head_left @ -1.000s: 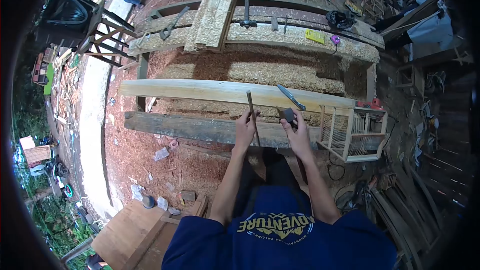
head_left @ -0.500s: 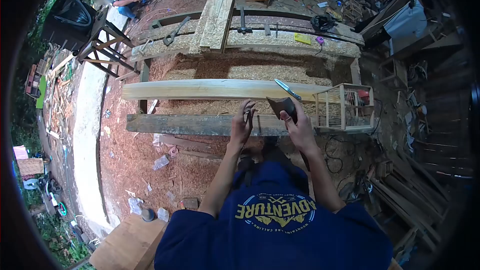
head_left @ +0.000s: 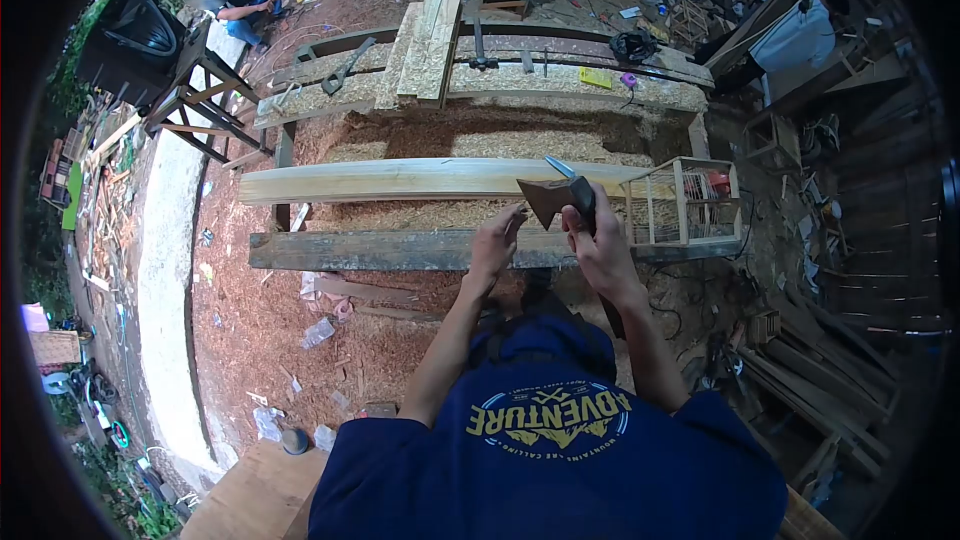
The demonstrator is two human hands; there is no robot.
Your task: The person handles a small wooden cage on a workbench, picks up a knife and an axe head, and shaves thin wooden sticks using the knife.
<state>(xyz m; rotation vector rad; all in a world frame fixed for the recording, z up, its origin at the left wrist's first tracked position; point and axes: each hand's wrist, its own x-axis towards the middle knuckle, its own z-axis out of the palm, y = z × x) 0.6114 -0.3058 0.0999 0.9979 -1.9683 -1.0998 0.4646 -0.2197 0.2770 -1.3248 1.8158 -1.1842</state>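
Note:
My right hand [head_left: 600, 240] grips a hatchet with a dark, flared head [head_left: 548, 202]; the wrist and forearm mostly hide its handle. The blade's edge faces left, towards my left hand [head_left: 495, 240]. That hand holds nothing, its fingers bent and apart, with the fingertips close to the edge; whether they touch it I cannot tell. Behind the hatchet, a slim blue-and-silver tool [head_left: 560, 168] rests on a long pale plank [head_left: 400, 180]. Nearer me runs a dark weathered beam [head_left: 370, 250].
A small wooden-framed cage [head_left: 682, 205] stands at the plank's right end. Short boards [head_left: 430, 50], a hammer [head_left: 481, 45], a saw [head_left: 348, 68] and a yellow item [head_left: 596, 77] lie on the far bench. A person [head_left: 245, 0] sits at the back left. Lumber [head_left: 810, 390] is stacked at right.
The hatchet head has turned, now showing its flared side with the edge to the left. My left hand has moved right, closer to the blade. The view has shifted slightly.

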